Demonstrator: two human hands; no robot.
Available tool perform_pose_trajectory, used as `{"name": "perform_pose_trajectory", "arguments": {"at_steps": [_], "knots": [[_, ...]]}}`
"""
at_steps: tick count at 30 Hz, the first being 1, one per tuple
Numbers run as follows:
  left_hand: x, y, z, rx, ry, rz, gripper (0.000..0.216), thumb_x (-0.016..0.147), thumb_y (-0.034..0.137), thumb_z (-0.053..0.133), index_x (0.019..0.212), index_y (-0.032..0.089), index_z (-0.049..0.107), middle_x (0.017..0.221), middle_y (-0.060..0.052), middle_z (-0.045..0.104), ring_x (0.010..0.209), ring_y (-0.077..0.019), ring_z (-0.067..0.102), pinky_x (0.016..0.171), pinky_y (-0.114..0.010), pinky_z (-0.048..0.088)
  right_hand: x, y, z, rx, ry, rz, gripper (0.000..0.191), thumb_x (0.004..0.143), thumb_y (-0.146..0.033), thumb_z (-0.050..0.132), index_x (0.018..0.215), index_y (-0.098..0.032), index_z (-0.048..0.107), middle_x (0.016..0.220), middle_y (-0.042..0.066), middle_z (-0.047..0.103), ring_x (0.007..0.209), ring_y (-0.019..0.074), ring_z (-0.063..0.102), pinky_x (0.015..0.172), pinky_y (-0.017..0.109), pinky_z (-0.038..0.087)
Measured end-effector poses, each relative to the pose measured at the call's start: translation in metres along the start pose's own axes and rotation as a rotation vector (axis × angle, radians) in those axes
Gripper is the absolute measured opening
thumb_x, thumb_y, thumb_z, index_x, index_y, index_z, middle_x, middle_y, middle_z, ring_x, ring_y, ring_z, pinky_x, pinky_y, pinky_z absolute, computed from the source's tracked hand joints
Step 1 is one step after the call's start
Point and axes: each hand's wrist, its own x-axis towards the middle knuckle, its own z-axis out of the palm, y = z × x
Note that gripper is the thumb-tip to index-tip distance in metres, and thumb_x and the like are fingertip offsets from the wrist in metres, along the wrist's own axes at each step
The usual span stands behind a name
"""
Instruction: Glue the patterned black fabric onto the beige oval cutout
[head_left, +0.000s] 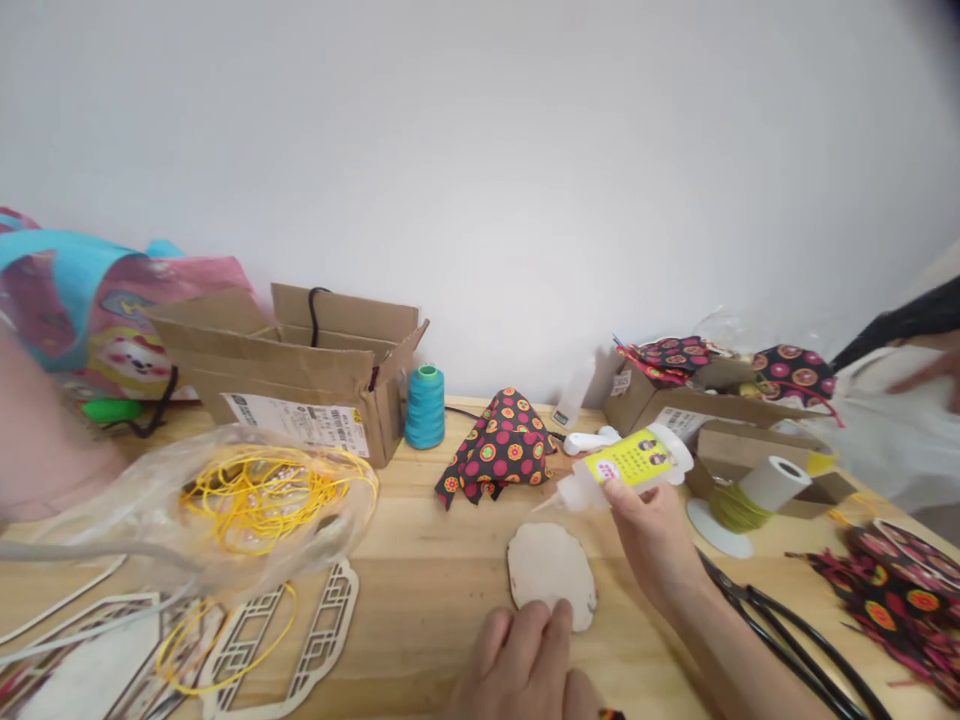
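A squeeze bottle of glue (634,462) with a yellow label is held tilted in my right hand (660,545). Its narrow nozzle points down and left, just above the far edge of a pale, roughly round piece (551,570) that looks like thin wood. My left hand (521,665) presses bent fingers onto the near edge of that piece, holding it on the table; the thumb is mostly hidden. Behind the piece lies a bunched dark cloth (501,445) with red and yellow flower dots. A scrap of similar pattern shows by my left hand at the bottom edge.
Left are an open cardboard box (300,365), a teal thread cone (425,408), a plastic bag of yellow cord (262,495) and a cut-out wooden frame (322,630). Right are black-handled scissors (780,620), a spool (739,510), patterned pouches (892,590) and a person's hand (926,375).
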Motion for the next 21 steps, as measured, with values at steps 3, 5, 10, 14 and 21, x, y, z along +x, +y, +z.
{"name": "perform_pose_trajectory", "arguments": {"at_steps": [3, 5, 10, 14, 21], "knots": [[0.009, -0.014, -0.007, -0.158, 0.017, 0.045, 0.018, 0.073, 0.01, 0.045, 0.059, 0.019, 0.051, 0.065, 0.002, 0.065, 0.059, -0.0144, 0.054, 0.055, -0.026, 0.036, 0.001, -0.001, -0.002, 0.098, 0.011, 0.036, 0.032, 0.055, -0.035, 0.076, 0.081, -0.019, 0.066, 0.085, 0.007, 0.071, 0.082, 0.0265, 0.063, 0.082, 0.041, 0.045], [0.016, -0.026, -0.021, -0.295, -0.212, 0.042, 0.019, 0.075, 0.014, 0.044, 0.059, 0.019, 0.054, 0.055, 0.002, 0.061, 0.057, -0.0133, 0.053, 0.053, -0.023, 0.037, 0.0, -0.002, -0.002, 0.111, -0.001, 0.047, 0.031, 0.056, -0.035, 0.074, 0.08, -0.018, 0.066, 0.086, 0.007, 0.07, 0.084, 0.0262, 0.062, 0.083, 0.04, 0.044], [0.032, -0.057, -0.065, -0.415, -0.675, -0.073, 0.022, 0.079, 0.021, 0.046, 0.059, 0.021, 0.056, 0.063, 0.005, 0.06, 0.054, -0.0101, 0.052, 0.05, -0.02, 0.036, -0.001, -0.001, -0.004, 0.051, -0.059, 0.023, 0.031, 0.061, -0.035, 0.072, 0.085, -0.018, 0.065, 0.086, 0.005, 0.069, 0.082, 0.0234, 0.061, 0.079, 0.037, 0.046], [0.039, -0.077, -0.065, -0.403, -0.611, -0.283, 0.033, 0.087, 0.025, 0.03, 0.065, 0.02, 0.053, 0.066, 0.002, 0.056, 0.063, -0.0129, 0.054, 0.059, -0.024, 0.04, 0.001, -0.003, -0.006, 0.021, -0.034, -0.024, 0.027, 0.061, -0.033, 0.072, 0.082, -0.018, 0.064, 0.082, 0.004, 0.069, 0.077, 0.0202, 0.061, 0.074, 0.031, 0.047], [0.017, -0.091, -0.01, -0.8, -0.4, -0.332, 0.032, 0.088, 0.018, 0.023, 0.118, 0.023, 0.032, 0.111, -0.006, 0.058, 0.106, -0.0179, 0.049, 0.091, -0.039, 0.036, -0.008, -0.024, -0.001, -0.112, -0.067, -0.106, 0.017, 0.058, -0.026, 0.074, 0.069, -0.016, 0.065, 0.068, 0.002, 0.066, 0.064, 0.0174, 0.059, 0.06, 0.026, 0.046]]}}
